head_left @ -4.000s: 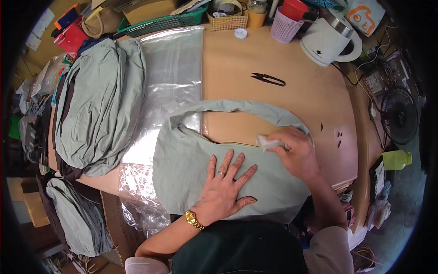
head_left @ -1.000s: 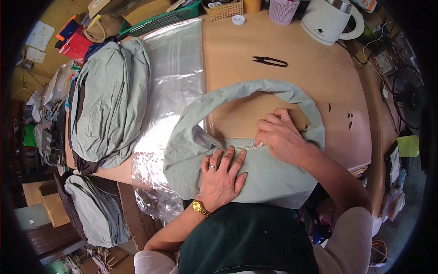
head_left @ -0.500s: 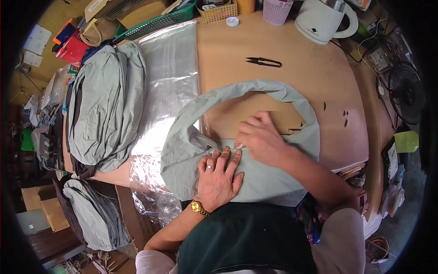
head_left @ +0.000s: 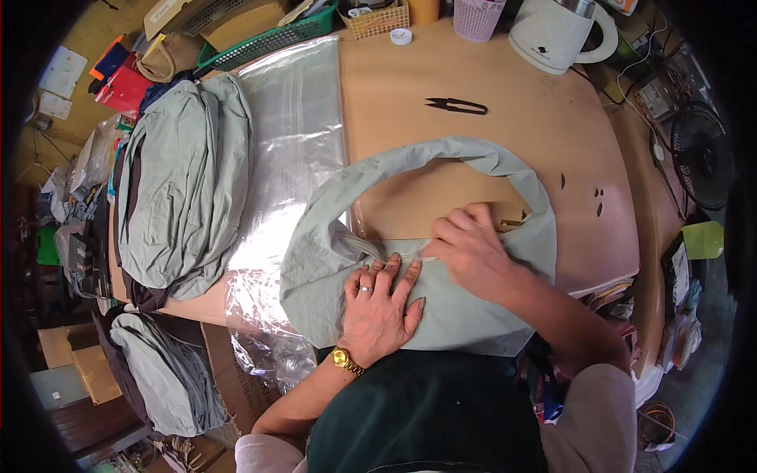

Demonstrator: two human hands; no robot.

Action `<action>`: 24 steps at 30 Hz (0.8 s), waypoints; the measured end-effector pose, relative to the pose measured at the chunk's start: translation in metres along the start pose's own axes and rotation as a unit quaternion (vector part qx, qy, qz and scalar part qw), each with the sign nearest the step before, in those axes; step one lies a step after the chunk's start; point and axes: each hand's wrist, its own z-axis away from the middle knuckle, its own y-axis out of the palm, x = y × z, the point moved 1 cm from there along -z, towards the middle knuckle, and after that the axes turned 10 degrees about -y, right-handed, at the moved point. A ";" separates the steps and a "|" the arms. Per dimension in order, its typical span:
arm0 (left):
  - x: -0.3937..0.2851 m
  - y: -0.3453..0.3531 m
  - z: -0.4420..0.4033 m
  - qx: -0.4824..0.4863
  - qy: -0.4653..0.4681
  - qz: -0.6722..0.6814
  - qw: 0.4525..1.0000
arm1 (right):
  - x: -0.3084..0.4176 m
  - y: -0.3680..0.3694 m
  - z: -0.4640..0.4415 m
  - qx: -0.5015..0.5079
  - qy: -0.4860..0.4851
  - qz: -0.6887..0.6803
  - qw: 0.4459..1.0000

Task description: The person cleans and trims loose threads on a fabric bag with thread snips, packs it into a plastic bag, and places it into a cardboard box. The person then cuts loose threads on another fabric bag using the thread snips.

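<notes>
One grey-green bag (head_left: 473, 315) lies flat at the lower centre of the frame, its strap looped upward. Under it we see a tan table (head_left: 410, 71), with a stack of clear plastic (head_left: 292, 118) left of centre, partly beneath the bag. Around the table we find a crowded room, with yellowish wall at upper left and bare floor at lower right.

Counting, we make out two heaps of similar cloth, a table heap (head_left: 177, 189) at left and a lower heap (head_left: 158, 374) at lower left; one pair of black snips (head_left: 441, 103), upper centre; one white lid (head_left: 400, 36); one white kettle (head_left: 544, 39), upper right; and one black fan (head_left: 702, 154) near the right edge.

Our left hand (head_left: 377, 311) presses the bag, palm down, fingers slightly spread. Our right hand (head_left: 473, 252) is curled, fingertips at the bag's upper edge beside it; we cannot tell what they pinch.
</notes>
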 end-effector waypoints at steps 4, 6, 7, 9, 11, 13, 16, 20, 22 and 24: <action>-0.002 0.000 -0.001 -0.001 0.000 -0.009 1.000 | -0.007 -0.004 0.005 0.012 0.009 0.008 1.000; -0.002 0.000 -0.001 0.002 -0.005 -0.005 1.000 | -0.002 0.010 -0.009 0.000 0.004 -0.002 1.000; -0.002 -0.001 0.000 0.007 -0.010 -0.002 1.000 | -0.001 0.014 -0.013 -0.013 -0.001 -0.015 1.000; 0.000 0.000 0.000 0.006 -0.007 -0.003 1.000 | 0.000 0.010 -0.012 -0.015 0.001 -0.016 1.000; 0.001 0.000 0.000 0.006 -0.002 0.000 1.000 | -0.007 -0.004 0.001 -0.005 0.018 -0.002 1.000; 0.000 0.000 -0.001 0.002 0.003 -0.002 1.000 | -0.012 -0.011 0.008 0.011 0.029 0.002 1.000; -0.003 0.001 -0.002 -0.004 0.002 -0.008 1.000 | -0.009 -0.002 0.001 0.007 0.032 -0.010 0.999; -0.003 0.000 0.000 0.005 -0.010 -0.005 1.000 | 0.000 0.031 -0.027 0.002 0.017 -0.048 0.999; -0.001 0.001 -0.001 -0.003 -0.008 0.010 1.000 | 0.001 0.031 -0.035 -0.023 -0.019 0.000 1.000; -0.002 -0.001 -0.002 -0.010 -0.004 0.011 1.000 | 0.002 0.027 -0.050 -0.132 -0.023 -0.008 0.991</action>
